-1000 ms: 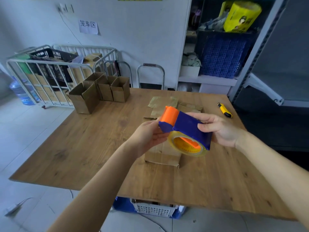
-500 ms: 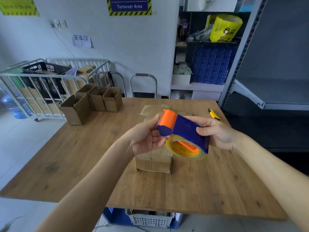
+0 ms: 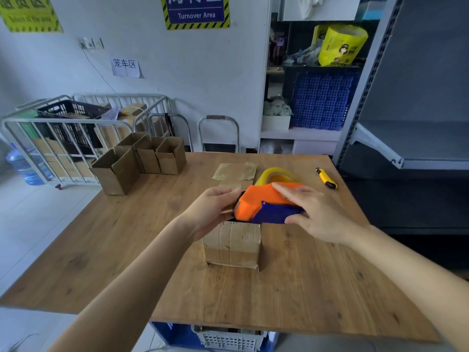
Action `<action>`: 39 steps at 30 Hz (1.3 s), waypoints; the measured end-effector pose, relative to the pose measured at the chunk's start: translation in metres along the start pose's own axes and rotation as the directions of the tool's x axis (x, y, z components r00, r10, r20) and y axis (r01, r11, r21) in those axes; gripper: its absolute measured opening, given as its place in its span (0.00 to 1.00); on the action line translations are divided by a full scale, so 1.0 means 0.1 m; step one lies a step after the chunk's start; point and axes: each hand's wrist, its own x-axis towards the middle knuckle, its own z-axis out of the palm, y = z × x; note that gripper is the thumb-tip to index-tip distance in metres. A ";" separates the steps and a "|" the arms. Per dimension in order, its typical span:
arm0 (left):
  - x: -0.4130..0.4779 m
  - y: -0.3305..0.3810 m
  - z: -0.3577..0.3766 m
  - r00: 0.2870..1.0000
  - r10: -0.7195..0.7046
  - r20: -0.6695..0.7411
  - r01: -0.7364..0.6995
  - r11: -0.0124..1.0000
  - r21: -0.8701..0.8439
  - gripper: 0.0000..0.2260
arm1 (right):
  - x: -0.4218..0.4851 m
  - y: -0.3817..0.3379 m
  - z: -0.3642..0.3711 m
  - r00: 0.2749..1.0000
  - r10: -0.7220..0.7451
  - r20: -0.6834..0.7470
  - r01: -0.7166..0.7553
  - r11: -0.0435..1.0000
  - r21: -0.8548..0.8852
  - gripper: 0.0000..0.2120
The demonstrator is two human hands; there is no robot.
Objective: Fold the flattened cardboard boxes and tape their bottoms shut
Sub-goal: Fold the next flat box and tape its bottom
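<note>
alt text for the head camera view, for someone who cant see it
A person's right hand grips an orange and blue tape dispenser at the top of a small cardboard box on a wooden table, the left hand at the dispenser's nose. Behind lie flattened cardboard, a yellow utility knife and folded boxes far left.

The wooden tabletop [image 3: 127,250] is brown with dark knots in it. One small cardboard box [image 3: 232,246] stands on it near the middle. Just behind this box lie some flat cardboard pieces [image 3: 234,171], one on top of another. Far behind the box and off to its left, at the corner, four open boxes [image 3: 149,158] stand close together. The one nearest the box has its flaps sticking up. Behind the box and to its right, near the edge, lies a yellow and black knife [image 3: 326,177], well apart from everything else.
</note>
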 end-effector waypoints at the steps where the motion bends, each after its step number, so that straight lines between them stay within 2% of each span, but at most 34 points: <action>1: 0.00 0.01 -0.01 1.000 0.014 -0.003 -0.014 1.000 0.010 0.12 | 0.01 0.05 0.05 0.992 -0.082 -0.093 0.071 0.990 -0.121 0.37; 3: 0.00 0.03 0.00 0.998 0.045 -0.040 -0.043 0.997 0.060 0.10 | 0.04 0.18 0.18 0.925 -0.309 -0.220 0.220 0.910 -0.353 0.37; 7: 0.03 0.03 -0.03 0.974 0.106 -0.199 -0.088 0.991 0.096 0.03 | 0.06 0.34 0.32 0.743 -0.557 -0.370 0.329 0.787 -0.522 0.25; 9: 0.06 0.01 -0.06 0.968 0.138 -0.208 -0.116 0.987 0.115 0.01 | 0.03 0.36 0.36 0.692 -0.606 -0.393 0.337 0.752 -0.566 0.23; 11: 0.07 0.00 -0.05 0.975 0.141 -0.174 -0.110 0.978 0.175 0.04 | 0.02 0.37 0.39 0.670 -0.631 -0.392 0.351 0.734 -0.581 0.22; 14: 0.10 0.00 0.00 0.997 0.019 -0.074 -0.004 0.980 0.197 0.11 | 0.04 0.38 0.41 0.645 -0.656 -0.393 0.373 0.719 -0.587 0.21; 16: 0.12 0.00 0.03 0.998 -0.062 0.021 0.057 0.979 0.194 0.13 | 0.07 0.37 0.42 0.632 -0.672 -0.386 0.384 0.704 -0.597 0.20; 18: 0.15 0.00 0.03 0.994 -0.100 0.048 0.088 0.975 0.205 0.11 | 0.08 0.36 0.43 0.626 -0.684 -0.374 0.392 0.691 -0.608 0.19; 22: 0.23 -0.02 0.00 0.983 -0.185 0.015 0.170 0.930 0.325 0.14 | 0.09 0.39 0.46 0.624 -0.693 -0.361 0.401 0.681 -0.613 0.18; 25: 0.28 -0.03 -0.03 0.964 -0.253 0.075 0.216 0.919 0.330 0.13 | 0.11 0.41 0.50 0.628 -0.700 -0.339 0.426 0.674 -0.603 0.20; 30: 0.32 -0.05 -0.08 0.939 -0.288 0.189 0.274 0.957 0.100 0.09 | 0.19 0.41 0.52 0.625 -0.693 -0.359 0.421 0.687 -0.592 0.21; 32: 0.34 -0.03 -0.09 0.935 -0.306 0.179 0.308 0.951 0.017 0.03 | 0.24 0.40 0.53 0.633 -0.682 -0.366 0.413 0.697 -0.586 0.20; 33: 0.35 -0.01 -0.10 0.935 -0.321 0.152 0.331 0.943 -0.042 0.05 | 0.26 0.39 0.53 0.642 -0.674 -0.366 0.406 0.704 -0.583 0.20; 35: 0.39 0.00 -0.12 0.927 -0.361 0.099 0.373 0.914 -0.163 0.10 | 0.32 0.38 0.54 0.669 -0.654 -0.352 0.393 0.714 -0.580 0.23; 37: 0.39 0.04 -0.13 0.915 -0.400 0.058 0.401 0.880 -0.254 0.09 | 0.37 0.37 0.56 0.719 -0.613 -0.329 0.386 0.745 -0.543 0.24; 39: 0.38 0.07 -0.12 0.897 -0.441 0.020 0.422 0.845 -0.329 0.06 | 0.39 0.31 0.56 0.792 -0.527 -0.308 0.375 0.818 -0.436 0.27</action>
